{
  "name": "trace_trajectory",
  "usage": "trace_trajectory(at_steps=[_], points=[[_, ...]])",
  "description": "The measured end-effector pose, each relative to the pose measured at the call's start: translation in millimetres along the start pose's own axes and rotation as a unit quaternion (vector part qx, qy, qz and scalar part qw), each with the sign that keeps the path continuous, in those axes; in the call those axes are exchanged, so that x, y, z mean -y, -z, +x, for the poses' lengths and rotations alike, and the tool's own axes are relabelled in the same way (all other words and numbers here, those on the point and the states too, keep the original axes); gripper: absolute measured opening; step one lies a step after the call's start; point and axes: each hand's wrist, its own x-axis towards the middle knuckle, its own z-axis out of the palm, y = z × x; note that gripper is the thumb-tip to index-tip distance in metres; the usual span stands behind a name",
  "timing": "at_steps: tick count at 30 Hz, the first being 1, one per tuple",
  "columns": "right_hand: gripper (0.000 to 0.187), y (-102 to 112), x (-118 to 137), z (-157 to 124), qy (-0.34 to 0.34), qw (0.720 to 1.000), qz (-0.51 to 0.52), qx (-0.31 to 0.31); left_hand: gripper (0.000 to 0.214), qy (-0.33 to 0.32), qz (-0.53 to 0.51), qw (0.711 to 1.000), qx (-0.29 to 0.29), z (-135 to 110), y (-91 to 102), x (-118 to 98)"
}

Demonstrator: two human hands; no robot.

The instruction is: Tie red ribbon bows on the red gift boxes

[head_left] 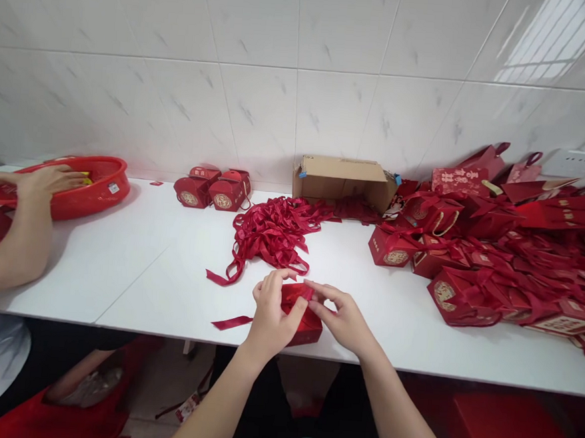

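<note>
White bench [119,260], white tiled wall [262,77] behind. One carton [343,177] at 12 o'clock, two closed boxes [229,191] at 11, one basket [96,195] at 9, uncountable heap [495,260] at 3. Left hand [270,314] and right hand [345,319] pinching one box [309,327] at 6.

Red box [309,327] partly behind left hand [270,314]

There is 1 view only, from the person's head. It looks forward and down across the white table [134,261], from above its near edge, and faces the tiled wall [262,77] behind the table. The table lies near, filling the full width.
</note>
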Motion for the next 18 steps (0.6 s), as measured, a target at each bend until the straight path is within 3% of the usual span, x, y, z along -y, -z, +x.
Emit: trace_trajectory(at_steps=[2,5,8,11,14,18], points=[[0.025,-11.9,-0.1,3.4,0.019,1.000,0.022,-0.005,0.025,0.003,-0.002,1.000,0.006,-1.2,2.6,-2.1],[0.018,-22.5,-1.7,4.9,0.017,0.997,0.037,-0.060,0.031,0.002,-0.018,1.000,0.024,-5.1,11.8,1.6],[0.018,-24.7,-4.6,3.2,0.025,0.995,0.028,-0.091,0.032,0.019,-0.054,0.998,0.016,-8.5,19.7,19.2],[0.021,-23.9,-5.8,1.0,0.038,0.997,0.024,-0.062,0.020,0.094,-0.073,0.993,-0.003,-8.6,20.4,44.5],[0.023,-24.1,-4.6,-0.7,0.025,0.999,-0.009,-0.041,0.027,0.170,-0.115,0.976,0.072,-8.0,18.6,62.5],[0.024,-26.2,-2.8,-2.3,0.015,0.999,-0.040,-0.032,0.041,0.210,-0.202,0.936,0.196,-11.3,21.5,63.8]])
